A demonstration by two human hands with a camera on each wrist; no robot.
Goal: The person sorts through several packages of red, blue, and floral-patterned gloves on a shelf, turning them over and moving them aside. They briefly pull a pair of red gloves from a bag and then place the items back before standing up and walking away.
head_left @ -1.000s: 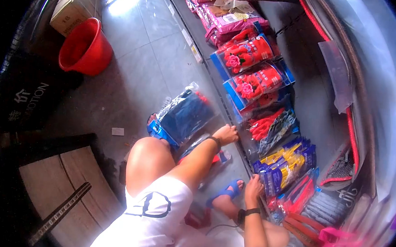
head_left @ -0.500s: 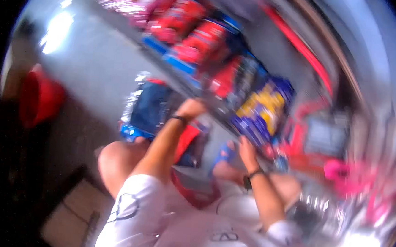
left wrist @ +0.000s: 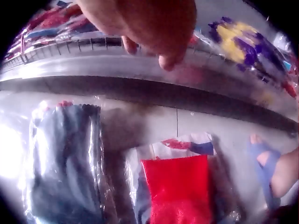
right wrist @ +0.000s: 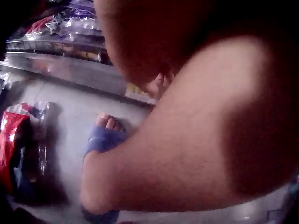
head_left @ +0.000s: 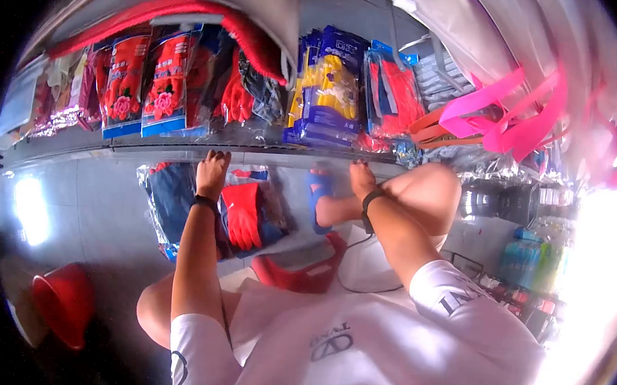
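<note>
Both hands are at the front of a low shelf, whose edge (head_left: pixel 282 159) runs across the head view. The left hand (head_left: pixel 213 175) grips it beside red-flowered glove packs (head_left: pixel 164 86); the left wrist view shows this hand (left wrist: pixel 147 21) with fingertips bent over the clear front strip. The right hand (head_left: pixel 361 178) grips the edge farther right, below yellow and purple packs (head_left: pixel 330 87), partly hidden by the leg in the right wrist view. Below the left hand lie a bagged red glove (head_left: pixel 242 216) and a dark blue bagged pack (head_left: pixel 168 200) on the floor.
A red bucket (head_left: pixel 64 304) stands at the lower left. A blue-sandalled foot (head_left: pixel 320 197) is between the hands. Pink straps (head_left: pixel 507 120) hang at the upper right, and a red-trimmed panel (head_left: pixel 193 5) overhangs the shelf. Bottles (head_left: pixel 532 262) stand at the right.
The head view has swung right, so the shelf now runs nearly level and the red bucket sits lower left. Both hands stay at the shelf edge.
</note>
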